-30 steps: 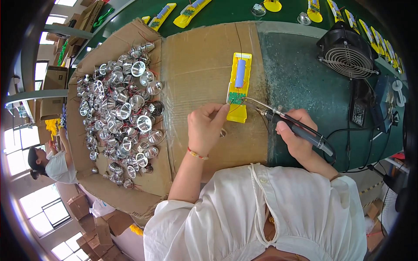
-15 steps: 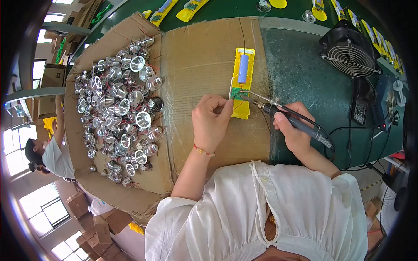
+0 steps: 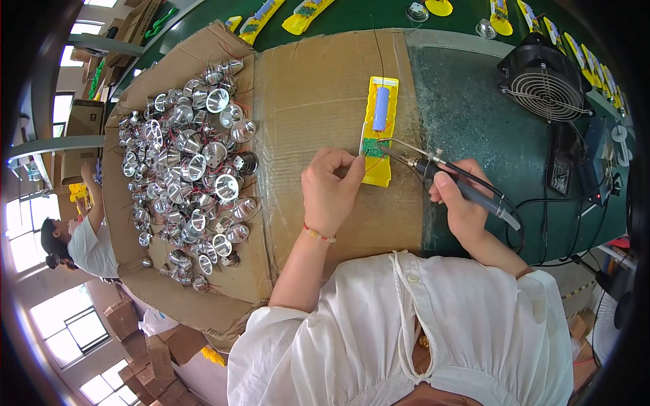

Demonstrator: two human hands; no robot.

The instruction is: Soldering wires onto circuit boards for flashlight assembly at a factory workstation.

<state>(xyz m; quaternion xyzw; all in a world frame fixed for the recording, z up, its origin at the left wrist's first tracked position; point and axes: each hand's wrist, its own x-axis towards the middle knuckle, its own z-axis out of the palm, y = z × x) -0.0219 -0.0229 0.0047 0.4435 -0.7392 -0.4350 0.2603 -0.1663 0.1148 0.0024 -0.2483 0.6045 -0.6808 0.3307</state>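
Note:
A yellow plastic housing (image 3: 378,174) lies on the cardboard in front of me, with a blue cylindrical battery cell (image 3: 381,108) in its upper part and a small green circuit board (image 3: 374,147) below that. My right hand (image 3: 463,199) is closed around the dark handle of a soldering iron (image 3: 474,195). A thin bent metal tube fixed to the iron reaches over the board, and the iron's tip is at the board's right side. My left hand (image 3: 330,186) pinches at the board's left edge; what lies between its fingertips is too small to make out.
To the left, a cardboard box (image 3: 261,281) holds many silver reflector cups (image 3: 225,187) with thin wires. A black fan (image 3: 545,91) stands at the right, near cables and a soldering station (image 3: 596,166). More yellow housings (image 3: 308,15) line the far edge. Another person (image 3: 88,243) is at far left.
The view has shifted slightly. Both hands keep their grips at the board, with the iron staying beside it. At far left, the other person's arm has lowered a little.

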